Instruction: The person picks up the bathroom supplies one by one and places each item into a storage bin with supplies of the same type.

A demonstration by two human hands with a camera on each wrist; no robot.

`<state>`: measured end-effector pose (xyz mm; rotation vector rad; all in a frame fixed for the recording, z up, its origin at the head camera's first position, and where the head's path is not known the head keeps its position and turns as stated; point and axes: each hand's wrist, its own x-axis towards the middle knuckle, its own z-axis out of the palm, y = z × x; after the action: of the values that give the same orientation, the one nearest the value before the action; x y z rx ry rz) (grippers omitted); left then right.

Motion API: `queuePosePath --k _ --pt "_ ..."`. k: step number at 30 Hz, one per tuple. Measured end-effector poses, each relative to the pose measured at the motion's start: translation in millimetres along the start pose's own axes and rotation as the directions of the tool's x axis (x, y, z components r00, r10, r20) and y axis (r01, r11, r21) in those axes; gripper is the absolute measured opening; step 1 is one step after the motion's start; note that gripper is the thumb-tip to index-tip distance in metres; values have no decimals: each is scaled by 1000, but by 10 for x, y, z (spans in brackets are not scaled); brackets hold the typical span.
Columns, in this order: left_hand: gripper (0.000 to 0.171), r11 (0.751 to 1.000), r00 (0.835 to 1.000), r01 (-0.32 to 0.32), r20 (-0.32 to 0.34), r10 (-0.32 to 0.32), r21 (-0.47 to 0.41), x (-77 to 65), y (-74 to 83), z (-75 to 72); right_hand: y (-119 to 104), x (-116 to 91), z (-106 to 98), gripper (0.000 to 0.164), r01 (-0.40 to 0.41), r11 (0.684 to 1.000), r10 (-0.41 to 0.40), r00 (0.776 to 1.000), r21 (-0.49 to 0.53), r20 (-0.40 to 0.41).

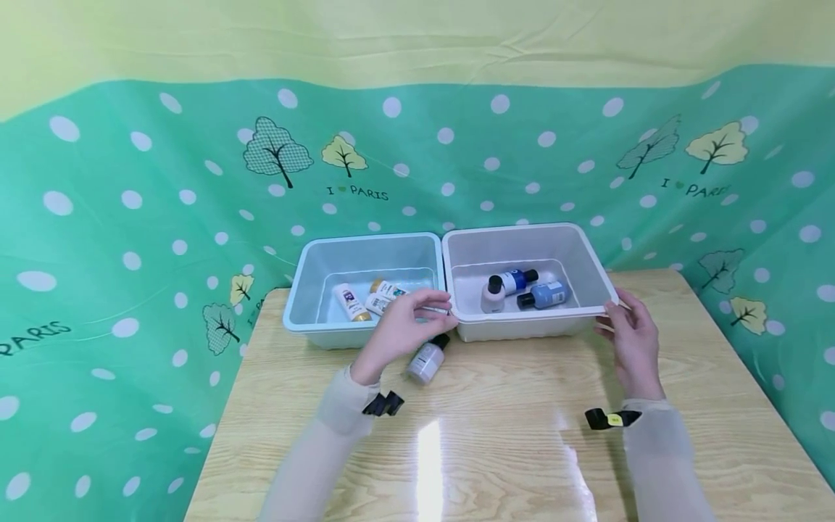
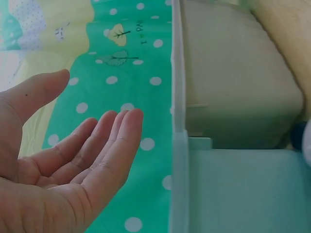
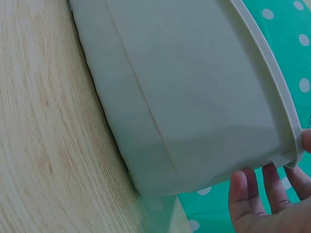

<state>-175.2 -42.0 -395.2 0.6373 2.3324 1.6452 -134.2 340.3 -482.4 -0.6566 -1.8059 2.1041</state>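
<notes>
My right hand (image 1: 633,341) grips the near right corner of the white plastic bin (image 1: 522,328), thumb over the rim and fingers underneath, as the right wrist view shows at its rim (image 3: 279,82). Above the place where the two bins meet, my left hand (image 1: 407,322) holds nothing. In the left wrist view its fingers (image 2: 109,160) are loosely bent, the thumb spread away. A bottle with a black cap (image 1: 426,362) lies on the table below that hand, its cap end near the bins. Inside the white bin are a pale upright bottle (image 1: 493,297), a dark blue bottle (image 1: 514,281) and a light blue bottle (image 1: 551,293).
A light blue bin (image 1: 313,328) stands against the white bin's left side, with several white tubes (image 1: 352,302) in it, partly hidden by my left hand. Both bins sit at the back of the wooden table (image 1: 509,435). A green dotted curtain (image 1: 404,152) hangs close behind.
</notes>
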Motion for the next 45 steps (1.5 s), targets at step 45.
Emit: queuePosePath --k 45 --pt "59 946 959 283 -70 -275 161 -431 -1317 157 -35 -24 2 51 -49 998 49 999 28 3"
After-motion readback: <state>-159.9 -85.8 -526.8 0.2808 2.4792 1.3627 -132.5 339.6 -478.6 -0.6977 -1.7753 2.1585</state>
